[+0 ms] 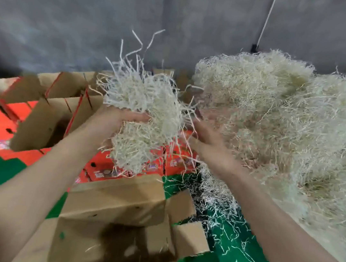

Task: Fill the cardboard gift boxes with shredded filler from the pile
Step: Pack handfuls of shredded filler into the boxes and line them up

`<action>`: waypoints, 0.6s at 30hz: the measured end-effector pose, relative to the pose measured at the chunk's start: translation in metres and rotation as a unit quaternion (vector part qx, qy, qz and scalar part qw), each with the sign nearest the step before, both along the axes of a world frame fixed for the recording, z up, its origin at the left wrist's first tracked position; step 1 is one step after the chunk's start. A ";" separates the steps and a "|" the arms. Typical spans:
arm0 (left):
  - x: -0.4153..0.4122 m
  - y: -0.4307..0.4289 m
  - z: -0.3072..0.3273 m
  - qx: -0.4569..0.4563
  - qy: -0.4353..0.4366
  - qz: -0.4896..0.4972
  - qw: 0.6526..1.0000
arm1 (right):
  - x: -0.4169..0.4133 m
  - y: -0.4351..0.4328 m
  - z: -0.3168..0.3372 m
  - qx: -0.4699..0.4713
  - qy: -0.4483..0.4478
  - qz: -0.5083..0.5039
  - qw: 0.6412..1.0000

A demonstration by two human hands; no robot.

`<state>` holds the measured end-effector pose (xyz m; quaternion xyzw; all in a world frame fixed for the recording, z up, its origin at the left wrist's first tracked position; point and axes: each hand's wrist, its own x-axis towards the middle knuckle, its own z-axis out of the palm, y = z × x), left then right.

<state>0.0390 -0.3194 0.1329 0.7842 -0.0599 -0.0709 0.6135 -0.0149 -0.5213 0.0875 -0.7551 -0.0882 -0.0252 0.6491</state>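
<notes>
Both forearms (pixel 34 180) bare, from lower left and lower right corners up to wrists. Bare too: left hand (pixel 116 122), right hand (pixel 207 144).

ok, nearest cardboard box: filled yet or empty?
Almost empty. The nearest box shows a dark inside with few stray strands; the filler clump is between left hand and right hand.

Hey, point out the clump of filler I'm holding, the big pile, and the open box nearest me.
clump of filler (pixel 147 106), head view, its dense middle.
big pile (pixel 275 120), head view, its front slope.
nearest open box (pixel 118 199), head view, its broad far flap.
</notes>
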 end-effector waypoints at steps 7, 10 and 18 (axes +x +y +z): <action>-0.048 0.096 -0.081 0.136 0.080 -0.126 0.979 | -0.014 0.080 -0.061 0.040 0.269 0.237 0.933; -0.057 0.114 -0.119 0.203 0.133 -0.223 0.944 | -0.020 0.094 -0.079 -0.033 0.291 0.239 0.926; -0.059 0.118 -0.171 0.127 0.209 -0.322 0.915 | -0.041 0.130 -0.107 -0.205 0.372 0.118 0.898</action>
